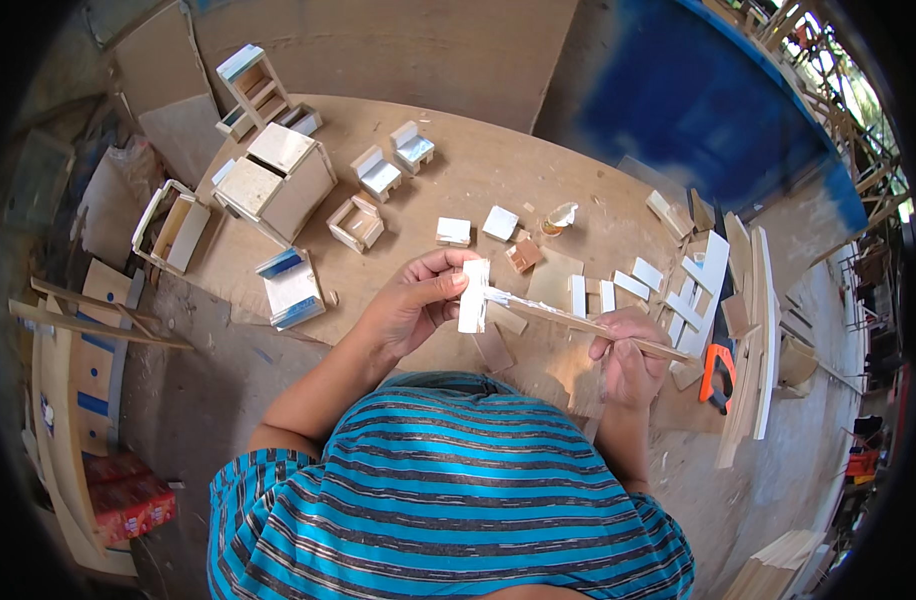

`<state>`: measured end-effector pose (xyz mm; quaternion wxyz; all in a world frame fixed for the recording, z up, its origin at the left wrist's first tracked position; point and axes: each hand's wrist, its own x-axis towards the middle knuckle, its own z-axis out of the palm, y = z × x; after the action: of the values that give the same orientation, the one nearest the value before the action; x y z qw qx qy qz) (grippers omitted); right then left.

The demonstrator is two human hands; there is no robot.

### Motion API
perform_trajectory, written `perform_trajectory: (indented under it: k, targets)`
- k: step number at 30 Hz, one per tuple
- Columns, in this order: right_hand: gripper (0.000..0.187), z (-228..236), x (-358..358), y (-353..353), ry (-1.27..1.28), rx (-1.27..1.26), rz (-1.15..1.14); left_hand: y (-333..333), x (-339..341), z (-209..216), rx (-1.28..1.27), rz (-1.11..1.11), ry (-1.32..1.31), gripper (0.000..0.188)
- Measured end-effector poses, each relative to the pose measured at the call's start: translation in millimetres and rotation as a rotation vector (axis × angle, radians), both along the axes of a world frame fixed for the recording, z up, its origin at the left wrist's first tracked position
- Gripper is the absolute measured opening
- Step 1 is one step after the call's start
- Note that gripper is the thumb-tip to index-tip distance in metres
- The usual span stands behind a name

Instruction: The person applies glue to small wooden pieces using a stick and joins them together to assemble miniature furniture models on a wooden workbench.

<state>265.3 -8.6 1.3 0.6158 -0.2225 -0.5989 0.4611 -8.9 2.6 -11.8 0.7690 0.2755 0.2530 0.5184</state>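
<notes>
My left hand (410, 305) pinches a small white-painted wooden piece (473, 312) upright between thumb and fingers, in front of my chest. My right hand (633, 358) is closed around a thin wooden stick (563, 318). The stick's far end is smeared with a white paste and meets the right edge of the white piece. Below the hands, a bare wood offcut (492, 350) lies on the table. Just beyond them are small white blocks (500, 223), a brown block (524, 256) and a small open container (558, 220) with whitish stuff at its rim.
On the wooden table (458, 130), miniature chairs (378, 175), a small cabinet (278, 180) and other little furniture stand at the left. At the right are white slats (698, 290), long strips (763, 330) and an orange-handled tool (718, 375). A blue-painted panel (698, 110) rises behind.
</notes>
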Motion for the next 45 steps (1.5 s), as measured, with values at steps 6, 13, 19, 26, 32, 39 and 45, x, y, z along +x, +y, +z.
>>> perform_trajectory:
  k: [6, 13, 19, 26, 32, 39, 45]
  targets:
    - [0.009, 11.1, 1.8, 1.8, -0.16, 0.079, -0.074, 0.7, -1.7, 0.3, 0.072, 0.048, 0.153, 0.023]
    - [0.01, 15.8, -0.2, 3.1, -0.269, 0.126, -0.097, 3.1, -3.9, -3.2, 0.093, 0.063, 0.205, 0.025]
    - [0.01, 15.6, -1.9, 5.6, -0.292, 0.151, -0.126, 4.4, -4.6, -6.8, 0.077, 0.057, 0.216, 0.024]
    - [0.011, 20.2, -0.1, 5.5, -0.359, 0.176, -0.148, 6.6, -3.2, -8.4, 0.058, 0.038, 0.234, 0.024]
    - [0.012, 20.2, 2.5, 8.0, -0.42, 0.209, -0.172, 7.9, -2.2, -13.7, 0.06, 0.028, 0.261, 0.024]
    - [0.01, 18.5, 3.6, 8.1, -0.41, 0.204, -0.163, 6.9, -2.3, -15.0, 0.033, 0.025, 0.253, 0.024]
    - [0.015, -11.1, 2.3, 8.5, 0.167, -0.314, 0.025, 7.4, 4.3, -9.7, -0.074, -0.05, -0.003, 0.028]
